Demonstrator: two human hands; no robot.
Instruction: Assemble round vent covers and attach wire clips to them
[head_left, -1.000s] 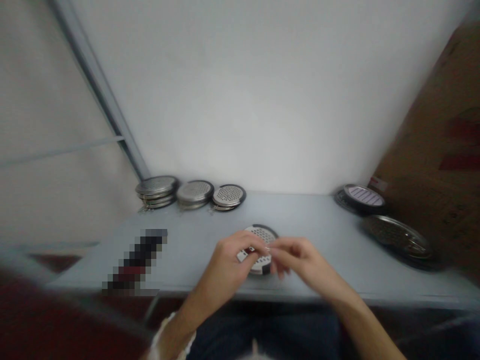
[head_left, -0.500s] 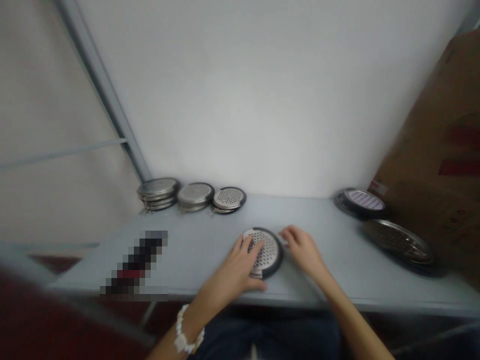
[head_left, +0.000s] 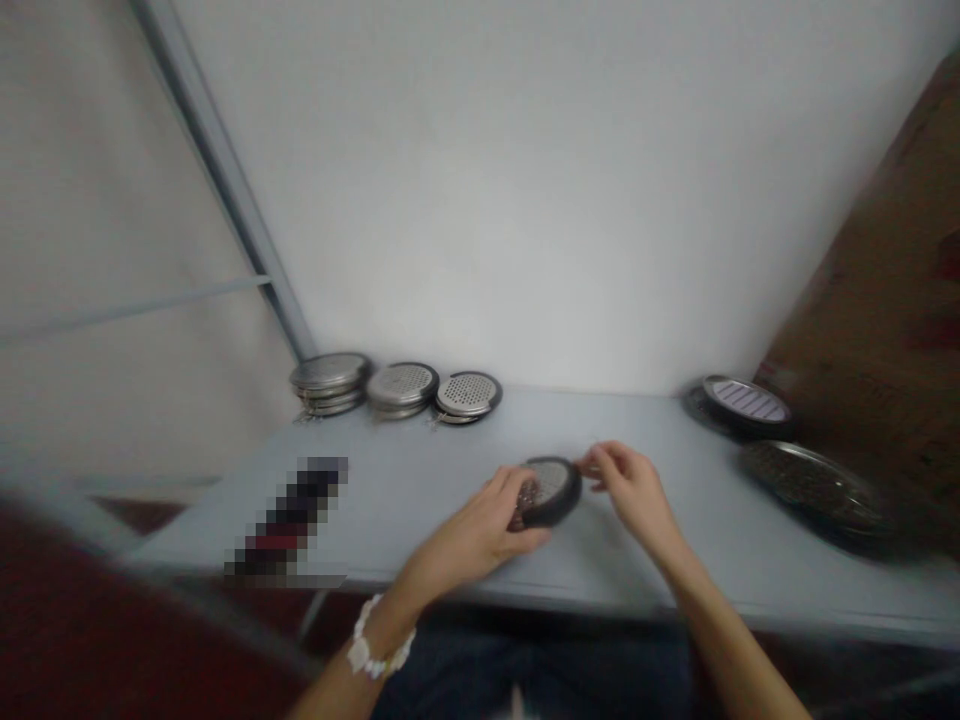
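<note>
A round metal grater (head_left: pixel 553 482) with a black rim tilts up from the table in front of me. My left hand (head_left: pixel 499 515) grips its left side, fingers over the perforated face and thumb by the lower edge. At the grater's right rim, my right hand (head_left: pixel 619 475) has its thumb and fingertips pinched together. Something thin and pale shows by those fingertips, too small and blurred to name.
Along the wall at the back left stand three stacks of round graters (head_left: pixel 330 372), (head_left: pixel 403 385), (head_left: pixel 469 395). More graters (head_left: pixel 746 402), (head_left: pixel 817 485) lie at the right beside a cardboard box (head_left: pixel 885 260). A pixelated dark object (head_left: pixel 289 515) is on the table's left.
The grater has gone from lying nearly flat to being tilted, with my left hand now gripping its edge. My right hand has come up against its rim. The view has shifted slightly.
</note>
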